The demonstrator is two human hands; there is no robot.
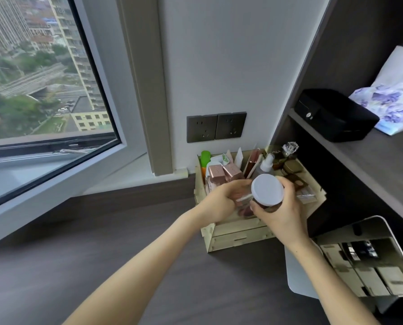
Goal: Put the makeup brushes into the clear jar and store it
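Observation:
The clear jar (269, 206) with a white lid (268, 189) hangs over the front of a pale wooden organiser (233, 238) on the dark desk. My right hand (281, 212) wraps around the jar from the right, fingers on the lid's edge. My left hand (221, 200) grips the jar's body from the left. Through the glass below the lid I see dark and pinkish shapes, likely the brushes, but they are mostly hidden by my fingers.
The organiser holds rose-gold boxes (221, 174), a green bottle (205, 158), a spray bottle (267, 161) and other cosmetics. A mirror (383, 256) leans at the right. A black case (336, 113) and floral cloth (390, 99) lie on the shelf. Wall sockets (216, 127) sit behind.

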